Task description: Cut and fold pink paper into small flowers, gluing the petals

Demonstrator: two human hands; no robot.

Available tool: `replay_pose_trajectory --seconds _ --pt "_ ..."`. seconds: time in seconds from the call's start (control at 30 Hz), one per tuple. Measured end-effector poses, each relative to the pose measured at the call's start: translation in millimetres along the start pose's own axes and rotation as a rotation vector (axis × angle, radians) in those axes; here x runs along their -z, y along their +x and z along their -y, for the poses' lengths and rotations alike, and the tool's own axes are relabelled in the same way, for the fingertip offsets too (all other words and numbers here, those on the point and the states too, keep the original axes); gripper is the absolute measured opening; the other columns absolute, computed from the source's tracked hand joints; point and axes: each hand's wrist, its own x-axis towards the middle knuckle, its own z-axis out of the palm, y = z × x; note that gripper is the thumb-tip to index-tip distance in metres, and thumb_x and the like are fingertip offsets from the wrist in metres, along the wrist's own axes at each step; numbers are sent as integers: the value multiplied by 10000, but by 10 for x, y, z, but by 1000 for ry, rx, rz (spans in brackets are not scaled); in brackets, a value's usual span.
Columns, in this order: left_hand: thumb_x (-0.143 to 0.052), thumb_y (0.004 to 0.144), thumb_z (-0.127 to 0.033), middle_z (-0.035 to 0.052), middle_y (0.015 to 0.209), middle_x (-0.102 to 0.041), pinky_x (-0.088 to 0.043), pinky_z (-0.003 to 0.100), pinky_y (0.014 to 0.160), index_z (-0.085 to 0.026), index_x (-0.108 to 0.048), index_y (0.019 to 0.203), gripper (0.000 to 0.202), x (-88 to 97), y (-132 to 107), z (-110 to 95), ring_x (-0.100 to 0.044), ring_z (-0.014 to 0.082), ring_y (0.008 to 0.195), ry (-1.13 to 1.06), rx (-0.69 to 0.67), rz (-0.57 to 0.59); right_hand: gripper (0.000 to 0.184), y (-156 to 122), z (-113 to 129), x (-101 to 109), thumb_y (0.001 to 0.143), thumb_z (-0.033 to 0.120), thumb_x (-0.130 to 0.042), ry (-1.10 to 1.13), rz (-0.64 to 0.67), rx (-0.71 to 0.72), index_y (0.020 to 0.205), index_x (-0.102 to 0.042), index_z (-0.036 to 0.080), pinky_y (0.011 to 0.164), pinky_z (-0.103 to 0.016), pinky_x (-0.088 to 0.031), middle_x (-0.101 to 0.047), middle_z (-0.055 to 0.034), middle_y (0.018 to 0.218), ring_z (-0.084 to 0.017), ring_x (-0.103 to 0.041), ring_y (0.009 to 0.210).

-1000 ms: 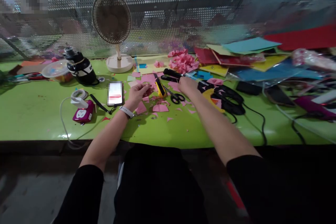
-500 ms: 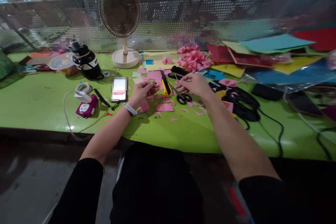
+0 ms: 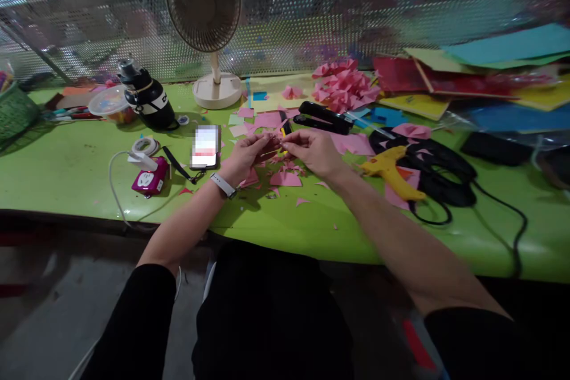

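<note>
My left hand [image 3: 249, 157], with a pale band at its wrist, is closed in a pinch over the paper scraps. A small piece of pink paper [image 3: 272, 136] shows at its fingertips, partly hidden. Close beside it, my right hand [image 3: 315, 151] also pinches, its fingertips almost meeting the left ones; what they hold is too small to make out. Behind the fingers lies a yellow and black utility knife [image 3: 285, 128], partly covered. Pink paper scraps [image 3: 285, 179] are scattered below and around both hands.
A black stapler [image 3: 325, 117] and a heap of folded pink paper [image 3: 345, 88] lie behind my right hand. To the right are a yellow glue gun [image 3: 392, 169] and coloured sheets [image 3: 503, 47]. A phone [image 3: 205, 146], bottle [image 3: 149, 98] and fan [image 3: 203, 9] stand left.
My hands have come together, the right one moving left towards the left one. The scissors are now hidden from sight and the glue gun shows more fully. The view has shifted slightly.
</note>
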Motion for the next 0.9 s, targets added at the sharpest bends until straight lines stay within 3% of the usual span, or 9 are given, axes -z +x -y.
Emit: replay_pose_trajectory --seconds 0.23,0.37,0.6,0.9 --pt "-720 881 -181 73 975 -777 -575 361 959 -160 -751 903 44 44 27 31 -743 158 905 -28 14 71 126 11 -43 20 827 292 -746 -86 -22 45 891 -729 184 602 -355 -606 -722 -54 796 -167 -660 624" --pt "-765 803 -97 38 970 -779 -570 324 952 -161 -760 939 150 61 21 34 -739 125 858 -14 -7 143 144 63 -121 46 805 318 -778 -52 -16 79 847 -733 188 547 -332 -578 -707 -49 767 -156 -630 589" --pt "-813 759 -116 37 954 -780 -569 330 945 -176 -787 891 148 118 78 78 -731 119 834 -5 -22 123 181 78 -135 60 781 352 -810 39 65 52 867 -755 203 483 -275 -532 -686 -26 710 -119 -580 534" --pt "-851 736 -204 33 919 -782 -537 371 976 -209 -803 830 105 134 103 87 -710 125 843 47 -68 131 237 70 -146 96 780 398 -822 77 121 60 900 -753 206 506 -260 -504 -696 -23 750 -98 -559 549"
